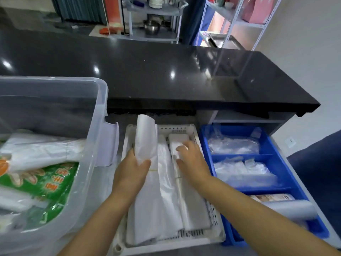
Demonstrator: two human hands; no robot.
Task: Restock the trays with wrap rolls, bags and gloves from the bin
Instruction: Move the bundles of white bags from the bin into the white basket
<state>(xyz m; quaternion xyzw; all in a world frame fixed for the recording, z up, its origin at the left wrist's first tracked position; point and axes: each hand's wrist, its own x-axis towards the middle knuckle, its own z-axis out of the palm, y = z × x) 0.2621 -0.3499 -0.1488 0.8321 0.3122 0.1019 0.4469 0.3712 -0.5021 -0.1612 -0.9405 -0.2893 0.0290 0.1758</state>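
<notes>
The left hand (132,172) grips a folded bag bundle (145,137), with the thumb across its front and the fingers behind. The bundle stands upright, its lower end among the flat bags (162,196) in the left part of the white tray (166,247) and its top rising above the tray's far rim. The right hand (191,160) lies over a white pack (177,139) in the tray's right column with bent fingers. Blur hides whether it pinches the pack or only rests on it. The white tray is hemmed in on both sides. The wall of the clear bin (99,126) stands just beside it on the left, and the blue tray (205,143) touches or nearly touches its right rim. The overhanging edge of the black counter (184,74) closes the far side. This leaves open room mainly above the tray and toward the person. In the bin lie white bag bundles (42,150) and a green packet (46,183). The far two compartments of the blue tray hold clear plastic packs (234,145), and a wrap roll (293,208) lies across its near compartment, close to the right forearm.
</notes>
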